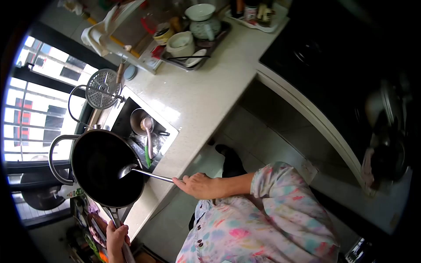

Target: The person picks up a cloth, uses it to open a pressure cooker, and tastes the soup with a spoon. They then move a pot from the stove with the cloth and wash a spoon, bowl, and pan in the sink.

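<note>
My left hand [117, 239] is wrapped round the long handle of a deep black wok [105, 168]. The wok is raised over the counter edge and overlaps part of the sink [169, 139] in this view; a loop handle stands out on its far side. In my right hand [197, 185] is the handle of a metal ladle [151, 175], whose bowl lies over the dark inside of the wok. Within the sink sit a small metal pot [137, 121], a pale long-handled brush [149, 127] and a green-handled utensil [147, 156].
A tray [199, 65] of bowls and jars stands on the counter [206, 94]. To the right is a black cooktop [315, 83] with a lidded pot [381, 105]. A perforated skimmer [103, 89] rests by the barred window. Vegetables [94, 239] lie at the lower left.
</note>
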A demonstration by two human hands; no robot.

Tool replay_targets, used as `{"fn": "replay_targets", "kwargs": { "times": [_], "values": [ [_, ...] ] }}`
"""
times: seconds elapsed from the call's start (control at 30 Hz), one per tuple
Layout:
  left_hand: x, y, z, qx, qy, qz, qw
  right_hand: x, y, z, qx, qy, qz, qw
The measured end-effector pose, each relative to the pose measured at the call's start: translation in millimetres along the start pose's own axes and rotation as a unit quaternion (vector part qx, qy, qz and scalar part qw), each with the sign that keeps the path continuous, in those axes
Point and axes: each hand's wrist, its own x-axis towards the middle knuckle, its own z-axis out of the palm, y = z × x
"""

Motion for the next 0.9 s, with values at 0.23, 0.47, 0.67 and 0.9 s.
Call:
{"fn": "replay_targets", "kwargs": {
  "times": [0.23,0.47,0.67,0.9],
  "values": [
    [-16,0,9,0.009,-0.029,0.076,0.997,-33,-31,13,0.079,0.095,0.042,0.991],
    [-82,77,84,-0.185,-0.137,0.061,0.971,-145,-21,-64,0.207,0.287,0.143,0.924],
    [-60,175,213,-0.214,-0.398,0.1,0.886,-256,2,-153,0.303,0.401,0.294,0.813],
    [-41,322,388,-0.153,-0.6,0.168,0.767,-345,68,-215,0.435,0.566,0.304,0.631]
  ]
}}
